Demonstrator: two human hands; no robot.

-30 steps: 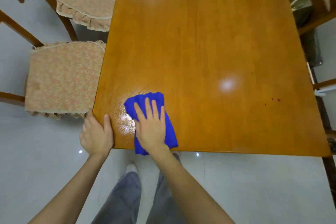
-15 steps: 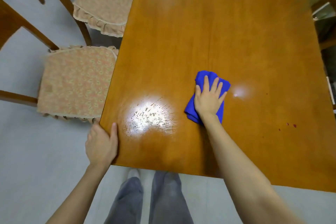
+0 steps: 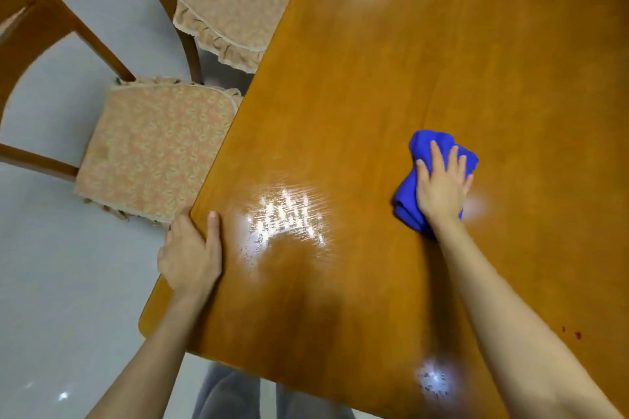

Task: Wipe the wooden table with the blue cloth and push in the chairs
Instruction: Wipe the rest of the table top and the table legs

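The wooden table (image 3: pixel 391 85) fills most of the view. A bunched blue cloth (image 3: pixel 418 170) lies on it right of centre, pressed flat under my right hand (image 3: pixel 442 187). My left hand (image 3: pixel 192 252) grips the table's left edge near the front corner, thumb on top. A wet, streaky shine (image 3: pixel 286 214) marks the top between the two hands. Two wooden chairs with patterned cushions stand pulled out at the left: the near chair (image 3: pixel 149 146) and the far chair (image 3: pixel 235 0).
Small dark red spots (image 3: pixel 575 333) dot the table near the right front. A second wet glint (image 3: pixel 434 378) sits near the front edge. Pale tiled floor (image 3: pixel 68 299) lies left of the table. My grey trousers (image 3: pixel 235 395) show below the front edge.
My right hand has swept the blue cloth from the front left corner rightwards and farther onto the table, leaving a wet streak. The left hand stays on the left edge.
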